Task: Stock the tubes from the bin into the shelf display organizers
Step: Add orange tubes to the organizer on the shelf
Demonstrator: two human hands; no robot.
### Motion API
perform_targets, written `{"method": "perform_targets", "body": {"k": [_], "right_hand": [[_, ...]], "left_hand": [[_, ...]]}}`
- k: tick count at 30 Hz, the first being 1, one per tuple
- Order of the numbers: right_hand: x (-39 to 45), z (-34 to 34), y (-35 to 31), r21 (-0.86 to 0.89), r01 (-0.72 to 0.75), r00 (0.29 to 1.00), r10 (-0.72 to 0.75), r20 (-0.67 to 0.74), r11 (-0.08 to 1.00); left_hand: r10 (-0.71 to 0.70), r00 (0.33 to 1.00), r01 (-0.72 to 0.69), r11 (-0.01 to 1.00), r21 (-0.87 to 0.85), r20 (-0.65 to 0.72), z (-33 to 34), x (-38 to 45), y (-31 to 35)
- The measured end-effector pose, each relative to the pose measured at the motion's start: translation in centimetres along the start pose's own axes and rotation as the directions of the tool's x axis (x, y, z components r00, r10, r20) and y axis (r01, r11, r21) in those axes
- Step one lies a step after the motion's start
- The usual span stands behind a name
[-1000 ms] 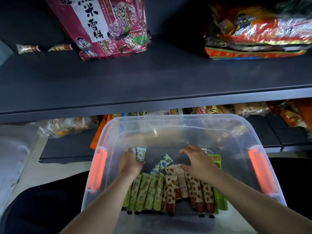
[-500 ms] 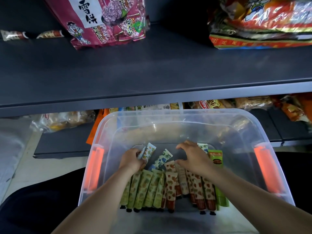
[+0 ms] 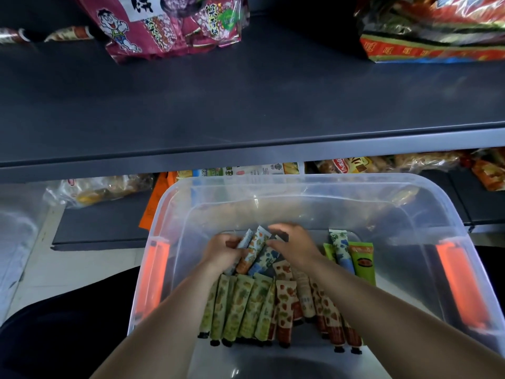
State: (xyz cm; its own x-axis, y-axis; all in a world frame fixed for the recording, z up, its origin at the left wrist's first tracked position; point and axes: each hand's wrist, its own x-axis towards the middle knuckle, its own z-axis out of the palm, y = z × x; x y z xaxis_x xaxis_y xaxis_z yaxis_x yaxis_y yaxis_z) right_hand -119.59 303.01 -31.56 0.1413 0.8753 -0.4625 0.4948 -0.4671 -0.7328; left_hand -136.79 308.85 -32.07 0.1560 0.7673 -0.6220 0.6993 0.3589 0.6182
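Note:
A clear plastic bin (image 3: 426, 214) with orange handles sits in front of me, below the dark shelf (image 3: 246, 105). Several printed tubes lie in it: a row of green ones (image 3: 240, 305), red-patterned ones (image 3: 287, 305) and a few at the right (image 3: 360, 258). My left hand (image 3: 222, 251) is closed around a small bunch of tubes (image 3: 254, 246), blue and orange patterned. My right hand (image 3: 293, 244) rests against the same bunch from the right, fingers curled over a blue tube (image 3: 263, 259). No display organizer is in view.
On the shelf stand a pink snack bag (image 3: 169, 26) at the back left and a red snack bag (image 3: 431, 28) at the back right, with two small packets (image 3: 68, 34) far left. A lower shelf (image 3: 103, 222) with more packets lies behind the bin.
Both hands have drawn together at the far end of the bin. The left hand has gathered more tubes into its grip, and the right hand has moved left onto them.

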Motion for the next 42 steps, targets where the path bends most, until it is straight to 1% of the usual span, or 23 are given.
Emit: {"method": "perform_targets", "body": {"k": [5,9,12,15,17,19,21,25,28,30,33,36,39,42], "right_hand": [[0.5,1.1,0.1,0.050,0.000,0.999,0.002,-0.048,0.999],[0.7,1.6,0.7,-0.082,0.022,0.998,-0.026,-0.049,0.996],[0.9,1.2,0.6,-0.036,-0.013,1.000,0.013,-0.003,0.999],[0.5,-0.1,-0.1,0.054,-0.023,0.995,0.018,0.098,0.998],[0.2,-1.0,-0.5,0.066,-0.012,0.993,0.004,0.120,0.998],[-0.2,-2.0,-0.9,0.077,-0.005,0.995,-0.003,0.100,0.997],[-0.4,-2.9,-1.3,0.082,0.018,0.998,-0.024,0.064,0.996],[-1.3,-4.5,-2.2,-0.001,0.063,0.998,-0.063,0.031,0.998],[-2.1,-5.7,-3.0,-0.038,0.082,0.997,-0.082,-0.011,0.996],[-3.0,-6.6,-3.9,-0.028,0.100,0.994,-0.101,-0.035,0.995],[-4.8,-8.1,-5.7,0.019,0.124,0.990,-0.123,-0.066,0.992],[-6.5,-9.7,-8.0,0.039,0.168,0.984,-0.165,-0.070,0.985],[-8.4,-11.7,-10.8,0.024,0.227,0.973,-0.226,-0.047,0.974],[-10.8,-14.3,-14.0,-0.047,0.306,0.951,-0.307,-0.024,0.951]], "left_hand": [[-0.028,0.998,0.029,0.999,-0.036,0.048,-0.2,0.3,-0.1],[-0.052,0.995,0.052,0.999,0.004,0.091,-0.2,0.4,0.3],[-0.027,0.994,0.021,0.998,0.059,0.102,-0.3,0.3,0.7],[-0.008,0.998,0.004,0.999,0.055,0.070,-0.5,0.2,1.4],[0.019,0.998,-0.024,0.997,0.078,0.060,-0.9,-0.1,2.0],[0.064,0.996,-0.070,0.993,0.095,0.066,-1.3,-0.4,2.4],[0.136,0.988,-0.141,0.987,0.074,0.070,-1.6,-1.0,2.9],[0.252,0.967,-0.254,0.965,0.062,0.037,-2.1,-2.7,4.4],[0.295,0.955,-0.296,0.952,0.077,0.024,-2.8,-3.6,5.4],[0.321,0.947,-0.320,0.945,0.065,0.001,-3.2,-4.5,6.0],[0.385,0.918,-0.379,0.922,0.073,-0.092,-3.8,-6.2,7.2],[0.431,0.890,-0.429,0.902,0.050,-0.149,-4.6,-8.5,8.8],[0.491,0.856,-0.489,0.871,0.051,-0.161,-6.0,-11.1,10.8],[0.535,0.830,-0.527,0.845,0.091,-0.159,-8.1,-13.4,13.2]]}}
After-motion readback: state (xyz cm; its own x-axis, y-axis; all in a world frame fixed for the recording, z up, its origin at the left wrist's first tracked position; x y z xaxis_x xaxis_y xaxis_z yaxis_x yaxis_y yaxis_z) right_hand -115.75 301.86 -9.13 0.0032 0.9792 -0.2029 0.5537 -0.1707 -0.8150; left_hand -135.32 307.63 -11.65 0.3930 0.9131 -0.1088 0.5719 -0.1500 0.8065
